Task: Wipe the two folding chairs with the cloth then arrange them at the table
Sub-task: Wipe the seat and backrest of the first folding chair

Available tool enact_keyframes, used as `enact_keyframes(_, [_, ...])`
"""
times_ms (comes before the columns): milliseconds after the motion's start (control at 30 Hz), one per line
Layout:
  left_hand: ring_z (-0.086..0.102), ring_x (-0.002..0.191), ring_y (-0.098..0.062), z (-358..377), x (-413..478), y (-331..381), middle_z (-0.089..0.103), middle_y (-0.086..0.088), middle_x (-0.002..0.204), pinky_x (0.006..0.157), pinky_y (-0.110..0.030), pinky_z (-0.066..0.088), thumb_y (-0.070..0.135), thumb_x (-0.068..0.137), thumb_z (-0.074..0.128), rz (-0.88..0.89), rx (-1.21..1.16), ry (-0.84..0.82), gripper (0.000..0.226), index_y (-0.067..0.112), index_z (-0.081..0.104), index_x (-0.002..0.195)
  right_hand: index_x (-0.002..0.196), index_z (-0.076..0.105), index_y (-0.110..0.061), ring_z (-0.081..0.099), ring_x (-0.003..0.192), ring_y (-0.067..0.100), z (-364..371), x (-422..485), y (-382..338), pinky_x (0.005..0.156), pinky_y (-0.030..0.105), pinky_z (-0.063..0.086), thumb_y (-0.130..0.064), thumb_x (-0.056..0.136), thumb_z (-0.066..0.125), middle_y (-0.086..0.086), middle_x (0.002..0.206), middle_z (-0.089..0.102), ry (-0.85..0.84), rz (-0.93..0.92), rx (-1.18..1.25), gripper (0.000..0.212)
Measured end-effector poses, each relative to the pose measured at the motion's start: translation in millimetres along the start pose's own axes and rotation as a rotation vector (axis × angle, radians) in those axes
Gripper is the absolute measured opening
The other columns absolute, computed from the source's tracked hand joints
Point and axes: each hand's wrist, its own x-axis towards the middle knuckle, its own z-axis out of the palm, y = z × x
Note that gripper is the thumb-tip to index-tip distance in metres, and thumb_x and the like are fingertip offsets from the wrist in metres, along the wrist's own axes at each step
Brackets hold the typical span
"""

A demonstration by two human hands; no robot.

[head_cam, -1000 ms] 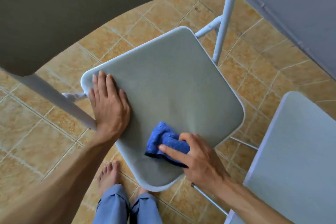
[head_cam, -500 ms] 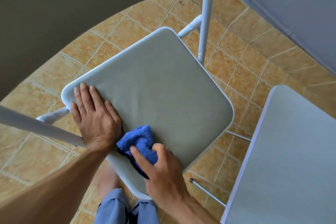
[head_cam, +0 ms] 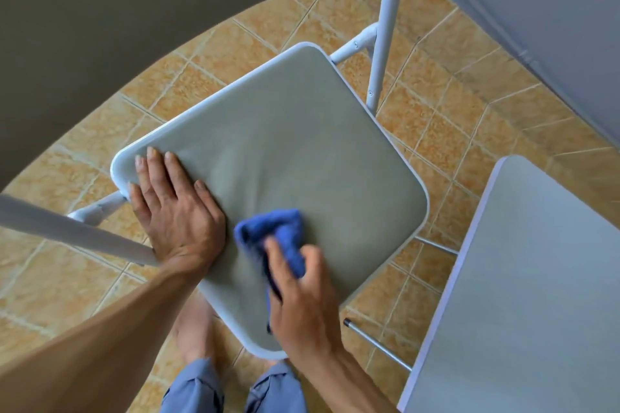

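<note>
I look straight down on a white folding chair with a grey padded seat (head_cam: 285,151); its backrest (head_cam: 134,10) fills the top left of the view. My left hand (head_cam: 174,208) lies flat, fingers straight, on the seat's left corner. My right hand (head_cam: 302,298) grips a bunched blue cloth (head_cam: 278,238) and presses it on the seat's near middle. The seat of a second folding chair (head_cam: 523,278) shows at the right edge.
Orange-brown floor tiles (head_cam: 453,117) lie all around. A grey surface (head_cam: 536,10) crosses the top right corner. White chair legs (head_cam: 382,43) and a thin metal bar (head_cam: 375,342) stand between the two seats. My feet and blue trouser legs (head_cam: 201,386) are under the seat's near edge.
My right hand slid the cloth left across the seat's near edge, then back toward the middle. My left hand stayed flat on the left corner. The view shifted slightly.
</note>
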Motion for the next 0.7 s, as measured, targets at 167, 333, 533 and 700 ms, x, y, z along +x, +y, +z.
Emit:
enact_keyframes(167, [0.007, 0.152, -0.028, -2, 1, 3, 0.015, -0.014, 0.163, 0.123, -0.047, 0.006, 0.028, 0.099, 0.038, -0.005, -0.022, -0.029, 0.059, 0.006, 0.025, 0.152, 0.140, 0.052, -0.043, 0.059, 0.081, 0.032, -55, 42, 95, 0.064, 0.037, 0.054, -0.021, 0.081, 0.069, 0.008, 0.106, 0.053, -0.087, -0.214, -0.180, 0.065])
enact_keyframes(333, [0.007, 0.152, -0.028, -3, 1, 1, 0.015, -0.013, 0.163, 0.123, -0.048, 0.006, 0.029, 0.099, 0.037, -0.007, -0.022, -0.023, 0.058, 0.007, 0.024, 0.152, 0.147, 0.045, -0.036, 0.054, 0.087, 0.029, -95, 113, 143, 0.074, 0.031, 0.044, -0.035, 0.098, 0.053, 0.008, 0.112, 0.044, 0.122, 0.389, -0.130, 0.049])
enact_keyframes(533, [0.007, 0.152, -0.027, -2, 1, 2, 0.015, -0.013, 0.163, 0.123, -0.046, 0.005, 0.029, 0.099, 0.037, -0.001, -0.022, -0.020, 0.058, 0.007, 0.024, 0.152, 0.134, 0.057, -0.031, 0.056, 0.116, 0.024, -124, 110, 118, 0.094, 0.041, 0.046, -0.048, 0.098, 0.046, 0.001, 0.123, 0.061, 0.075, 0.292, 0.177, 0.042])
enact_keyframes(700, [0.008, 0.152, -0.027, -3, 0, 3, 0.016, -0.013, 0.163, 0.123, -0.046, 0.005, 0.028, 0.099, 0.038, -0.004, -0.019, -0.016, 0.058, 0.006, 0.025, 0.152, 0.151, 0.036, -0.039, 0.025, 0.146, 0.028, -76, 100, 111, 0.109, 0.051, 0.030, -0.073, 0.087, 0.041, 0.003, 0.165, 0.018, -0.103, -0.002, -0.351, 0.072])
